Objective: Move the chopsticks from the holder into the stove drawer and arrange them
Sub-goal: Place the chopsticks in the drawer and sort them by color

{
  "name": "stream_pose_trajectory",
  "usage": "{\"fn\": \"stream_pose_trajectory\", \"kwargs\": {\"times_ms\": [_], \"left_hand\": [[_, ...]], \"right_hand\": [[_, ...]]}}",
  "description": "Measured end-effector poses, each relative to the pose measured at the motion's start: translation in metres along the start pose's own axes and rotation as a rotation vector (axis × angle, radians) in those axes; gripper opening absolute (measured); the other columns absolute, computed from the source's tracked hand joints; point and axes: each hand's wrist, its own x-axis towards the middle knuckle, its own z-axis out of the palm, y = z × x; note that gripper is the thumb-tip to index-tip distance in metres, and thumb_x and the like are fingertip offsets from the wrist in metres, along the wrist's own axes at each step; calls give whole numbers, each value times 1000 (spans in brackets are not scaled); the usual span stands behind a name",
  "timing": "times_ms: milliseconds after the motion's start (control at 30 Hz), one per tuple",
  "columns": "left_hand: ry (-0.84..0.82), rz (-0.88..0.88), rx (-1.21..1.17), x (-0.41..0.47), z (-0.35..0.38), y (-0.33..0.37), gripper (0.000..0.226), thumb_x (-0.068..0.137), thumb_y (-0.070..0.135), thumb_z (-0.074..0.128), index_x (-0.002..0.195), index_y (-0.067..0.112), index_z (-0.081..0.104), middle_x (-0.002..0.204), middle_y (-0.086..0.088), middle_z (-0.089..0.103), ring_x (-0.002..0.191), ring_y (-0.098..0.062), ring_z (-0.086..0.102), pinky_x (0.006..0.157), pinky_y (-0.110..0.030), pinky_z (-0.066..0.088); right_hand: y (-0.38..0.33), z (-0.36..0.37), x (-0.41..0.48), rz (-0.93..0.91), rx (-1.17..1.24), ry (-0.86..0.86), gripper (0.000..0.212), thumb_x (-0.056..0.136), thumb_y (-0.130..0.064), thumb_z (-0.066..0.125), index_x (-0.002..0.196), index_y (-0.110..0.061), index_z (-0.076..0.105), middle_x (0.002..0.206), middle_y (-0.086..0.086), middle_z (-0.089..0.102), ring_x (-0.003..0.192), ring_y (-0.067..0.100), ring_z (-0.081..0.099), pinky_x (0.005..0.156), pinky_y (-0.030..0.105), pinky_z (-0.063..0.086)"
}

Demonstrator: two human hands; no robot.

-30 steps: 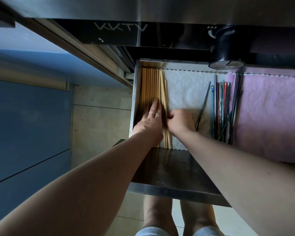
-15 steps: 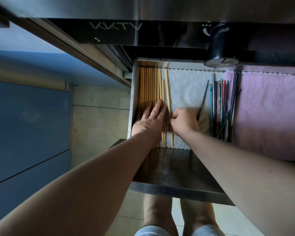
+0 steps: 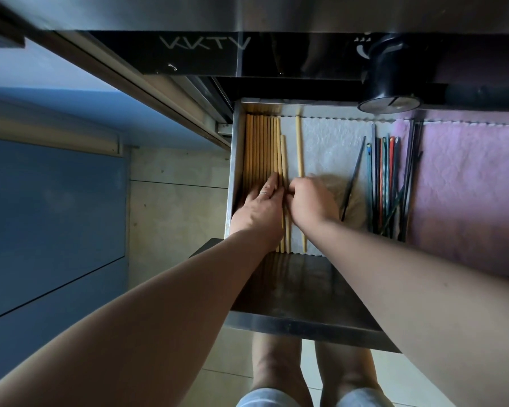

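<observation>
I see my left hand [image 3: 260, 208] pressed flat, fingers together, on the wooden chopsticks [image 3: 262, 151] packed against the stove drawer's [image 3: 232, 171] left wall. My right hand [image 3: 310, 202] is curled beside them; its grip I cannot tell. 1 loose chopstick [image 3: 299, 148] lies apart.

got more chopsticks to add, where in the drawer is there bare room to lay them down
Bare white liner lies between the lone wooden chopstick and the slanted dark chopstick. The pink towel is bare too. The wooden row under the left hand and the coloured bundle are crowded.
</observation>
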Motion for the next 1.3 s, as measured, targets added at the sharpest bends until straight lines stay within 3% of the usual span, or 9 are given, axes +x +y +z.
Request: {"fn": "stream_pose_trajectory", "kwargs": {"times_ms": [133, 433, 600, 700, 833, 933, 1067, 1200, 1300], "left_hand": [[31, -16, -42, -2, 0, -2, 79, 88, -3, 43, 155, 31, 17, 160, 23, -13, 147, -21, 15, 110, -43, 40], [43, -2, -79, -4, 1, -4, 80, 90, -4, 39, 157, 29, 9, 160, 22, -18, 146, -21, 15, 112, -40, 34], [71, -16, -121, -3, 2, -4, 81, 89, -6, 38, 157, 26, 9, 160, 22, -14, 146, -18, 17, 113, -38, 30], [68, -27, -133, -3, 2, -3, 86, 86, -9, 39, 157, 26, 7, 161, 21, -15, 147, -18, 16, 113, -38, 30], [56, -33, -134, -4, 3, -2, 86, 86, -7, 39, 157, 25, 4, 160, 21, -17, 147, -19, 14, 115, -38, 28], [50, -40, -133, -4, 2, 0, 83, 89, -6, 38, 158, 25, 4, 160, 20, -17, 147, -19, 14, 116, -40, 28], [53, -45, -127, -5, 3, 1, 82, 90, -5, 38, 158, 25, 3, 160, 20, -18, 147, -20, 12, 116, -41, 29], [58, -42, -126, -5, 4, -2, 84, 88, -6, 39, 157, 26, 4, 160, 21, -17, 147, -19, 12, 113, -39, 31], [46, -47, -119, -4, 4, -2, 86, 88, -6, 42, 157, 27, 3, 160, 21, -19, 147, -19, 12, 113, -39, 31]], "right_hand": [[-10, -1, 2, 63, -47, 15, 13, 94, -11, 54, 90, -9, 67, 89, 10, 67, 76, 28, 61, 61, 30, 43], [-17, -3, 2, 153, -40, 5, 11, 95, -13, 55, 94, -8, 65, 91, 10, 68, 74, 26, 59, 59, 29, 43], [-19, -7, 7, 322, 267, -34, 18, 81, -27, 69, 83, -11, 62, 81, 6, 65, 77, 28, 65, 59, 26, 47], [-8, -16, 0, 354, 328, 16, 22, 73, -30, 65, 76, -9, 66, 66, 4, 61, 62, 24, 62, 45, 17, 33], [20, -33, -7, 342, 260, 40, 22, 78, -25, 60, 63, -10, 55, 53, 0, 47, 51, 18, 48, 43, 18, 27], [32, -30, -2, 330, 211, -4, 27, 84, -20, 60, 60, -8, 56, 55, 5, 54, 52, 19, 51, 46, 20, 35], [24, -22, 1, 240, 196, -99, 23, 90, -14, 59, 72, -4, 69, 69, 9, 66, 57, 16, 54, 52, 19, 38], [17, -19, -3, 236, 234, -50, 19, 89, -11, 59, 90, 0, 74, 90, 16, 73, 82, 29, 68, 72, 30, 54], [13, -16, -4, 205, 256, -70, 18, 90, -12, 58, 93, -2, 73, 97, 15, 73, 91, 29, 67, 78, 33, 54]]}}
